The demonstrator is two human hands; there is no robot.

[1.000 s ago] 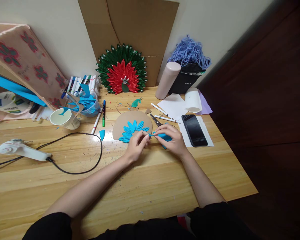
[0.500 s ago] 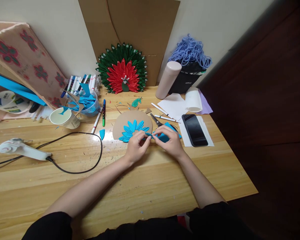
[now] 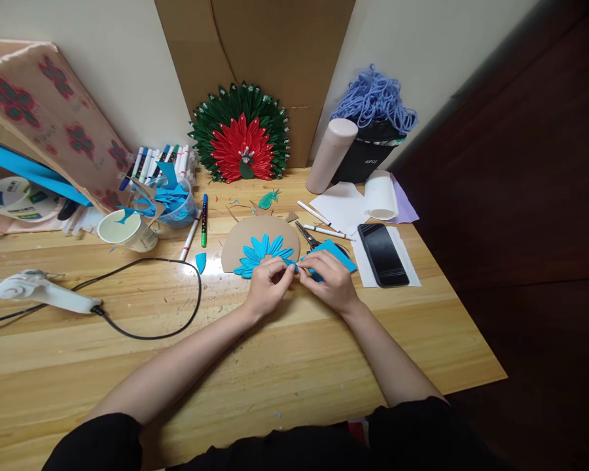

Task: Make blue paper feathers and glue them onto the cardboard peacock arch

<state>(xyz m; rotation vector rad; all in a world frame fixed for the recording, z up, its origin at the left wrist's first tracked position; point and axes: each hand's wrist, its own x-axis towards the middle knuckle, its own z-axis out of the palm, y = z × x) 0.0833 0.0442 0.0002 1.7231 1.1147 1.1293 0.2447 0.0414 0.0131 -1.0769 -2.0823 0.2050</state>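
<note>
Between the pinched fingertips of both hands is a small folded blue piece (image 3: 295,267), mostly hidden by the fingers. My left hand (image 3: 269,285) closes on its left end, over the lower right part of a ring of blue petals (image 3: 261,246). These petals lie on a rounded cardboard piece (image 3: 234,239). My right hand (image 3: 332,281) grips the blue piece from the right, beside a blue paper sheet (image 3: 341,254). Behind that sheet, scissors (image 3: 308,237) rest on the table, their handles partly covered.
A white glue gun (image 3: 53,293) with a looping black cable lies left. A paper cup (image 3: 127,232), a tub of blue scraps (image 3: 177,208) and markers stand behind. At right are a phone (image 3: 383,255) and bottle (image 3: 331,156). A red-green peacock craft (image 3: 243,140) leans at the back.
My right hand's fingers have curled in and shifted slightly left at the blue piece. Less of that piece shows between the fingertips, while more of the blue sheet is visible.
</note>
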